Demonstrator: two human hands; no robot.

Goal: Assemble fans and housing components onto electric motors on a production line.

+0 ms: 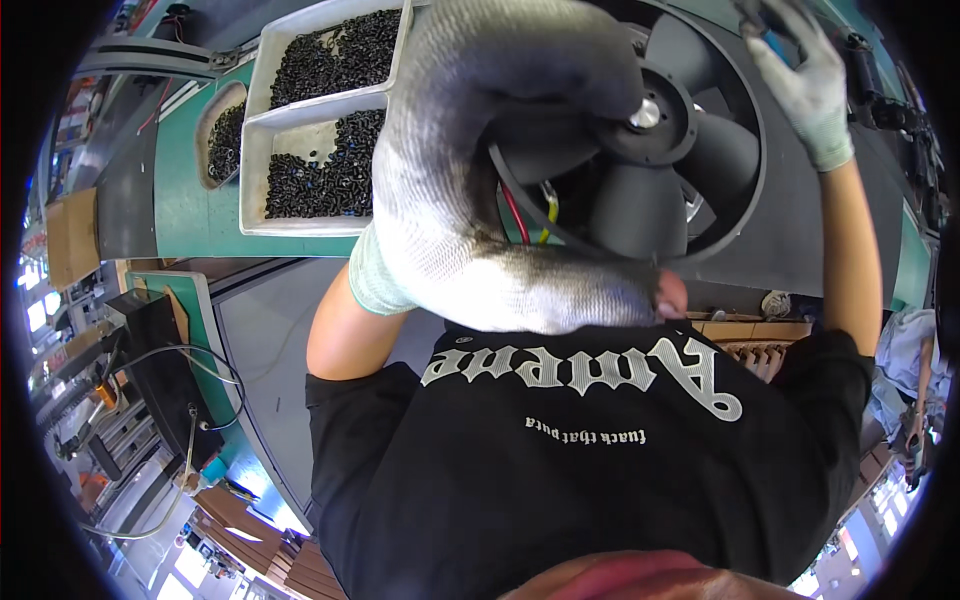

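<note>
My left hand [440, 200], in a grey-white glove with a bare thumb tip, is raised very close to the camera. Its thumb and fingers are spread in a wide curve, with nothing seen between them. Behind it lies a black fan [640, 210] with broad blades inside a round ring, and a shiny metal hub [646, 114] at its middle. The left hand covers the fan's left side. At the upper right, beyond the fan's ring, my gloved right hand [812, 95] has its fingers bent around a dark item with a blue part [774, 42], too unclear to name.
Left of the fan, white trays [250, 180] hold many small black screws. A smaller oval dish [205, 130] of black parts stands beside them on the green bench [180, 215]. Red and yellow wires [552, 212] show under the fan. A black box [160, 360] with cables is at the lower left.
</note>
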